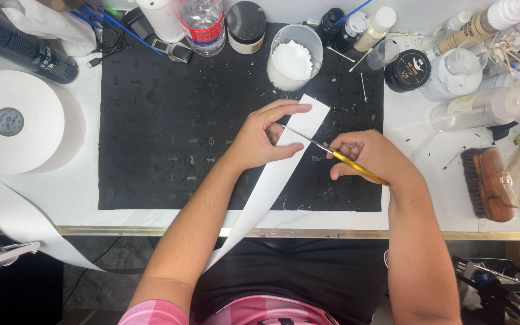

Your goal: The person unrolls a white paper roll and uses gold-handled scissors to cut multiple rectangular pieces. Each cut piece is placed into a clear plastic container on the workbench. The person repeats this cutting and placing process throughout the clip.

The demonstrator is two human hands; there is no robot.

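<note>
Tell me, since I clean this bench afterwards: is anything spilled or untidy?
Yes. Small pale flecks litter the black rectangular mat near the clear plastic cup; thin wooden sticks lie scattered askew there.

The paper strip is plain white, as is the big paper roll at the counter's left edge. The mat is black with a faint repeated pattern and pale specks. The scissors have golden-yellow handles and silver blades. The brush near the right edge is reddish brown with dark bristles.
</note>
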